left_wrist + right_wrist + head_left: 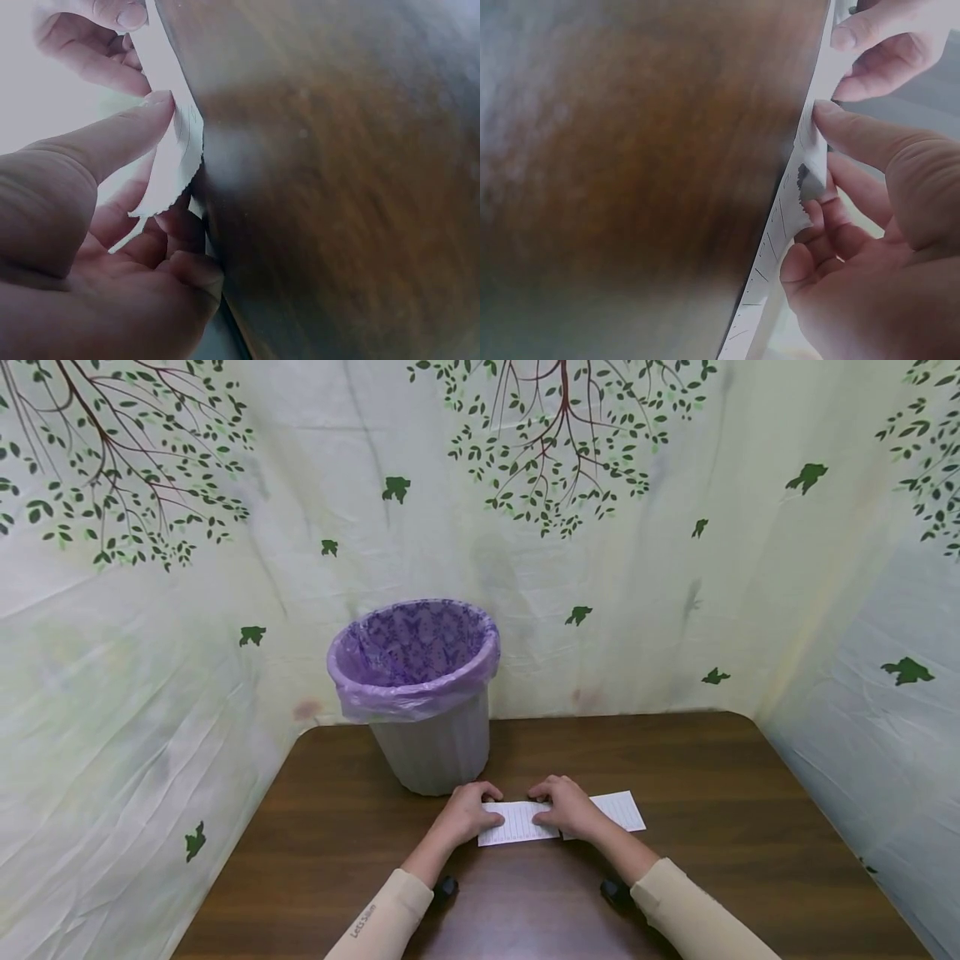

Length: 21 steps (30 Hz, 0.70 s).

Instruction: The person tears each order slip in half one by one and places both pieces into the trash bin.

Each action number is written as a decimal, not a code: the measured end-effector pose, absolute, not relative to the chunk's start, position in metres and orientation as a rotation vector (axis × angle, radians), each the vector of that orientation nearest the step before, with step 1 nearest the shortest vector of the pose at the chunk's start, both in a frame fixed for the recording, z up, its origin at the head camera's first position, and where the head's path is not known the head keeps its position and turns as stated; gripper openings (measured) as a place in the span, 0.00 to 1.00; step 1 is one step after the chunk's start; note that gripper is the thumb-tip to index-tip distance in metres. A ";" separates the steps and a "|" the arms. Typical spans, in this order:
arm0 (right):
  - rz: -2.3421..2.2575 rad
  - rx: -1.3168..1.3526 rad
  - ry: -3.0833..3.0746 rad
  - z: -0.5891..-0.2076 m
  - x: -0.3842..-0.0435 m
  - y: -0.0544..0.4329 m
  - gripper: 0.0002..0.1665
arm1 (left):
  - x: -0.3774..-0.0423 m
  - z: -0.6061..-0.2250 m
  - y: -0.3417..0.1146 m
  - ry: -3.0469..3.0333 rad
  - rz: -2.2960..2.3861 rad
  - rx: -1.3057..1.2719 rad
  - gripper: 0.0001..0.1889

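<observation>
A white lined slip of paper is held between both hands just above or on the brown table. My left hand pinches its left end, thumb on the near face and fingers behind; a ragged edge of the paper shows there in the left wrist view. Near the other end, my right hand pinches the same slip with thumb and fingers. A second lined piece of paper lies on the table, partly hidden under the right hand. The right wrist view shows a torn, jagged edge beside the right fingers.
A grey bin with a purple bag liner over its rim stands behind the left hand. The wooden table extends around the papers, and a leaf-printed cloth hangs behind it.
</observation>
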State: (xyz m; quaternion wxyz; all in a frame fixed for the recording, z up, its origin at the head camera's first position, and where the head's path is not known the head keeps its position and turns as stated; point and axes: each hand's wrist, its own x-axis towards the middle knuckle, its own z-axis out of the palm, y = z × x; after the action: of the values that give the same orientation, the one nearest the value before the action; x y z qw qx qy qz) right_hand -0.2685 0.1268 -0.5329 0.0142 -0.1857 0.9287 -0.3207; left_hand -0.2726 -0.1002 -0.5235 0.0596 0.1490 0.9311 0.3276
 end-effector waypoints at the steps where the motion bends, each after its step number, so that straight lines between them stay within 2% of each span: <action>1: -0.999 -0.574 2.889 -0.533 -0.269 0.127 0.21 | -0.272 -0.523 -0.100 2.814 0.994 0.437 0.14; 9: -0.999 -0.559 2.892 -0.534 -0.269 0.126 0.19 | -0.270 -0.523 -0.098 2.807 1.023 0.366 0.06; 14: -1.062 -0.604 2.881 -0.534 -0.272 0.126 0.12 | -0.269 -0.520 -0.098 2.812 1.079 0.368 0.05; 21: -1.380 -0.599 2.711 -0.530 -0.273 0.127 0.04 | -0.268 -0.519 -0.100 2.799 1.233 0.445 0.03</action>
State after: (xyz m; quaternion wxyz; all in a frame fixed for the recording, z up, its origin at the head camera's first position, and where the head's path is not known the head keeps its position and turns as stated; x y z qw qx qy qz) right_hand -0.2732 0.1273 -0.5297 0.0209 -0.1933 0.8742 -0.4449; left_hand -0.2679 -0.0995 -0.5186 0.0256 0.1438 0.9053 0.3990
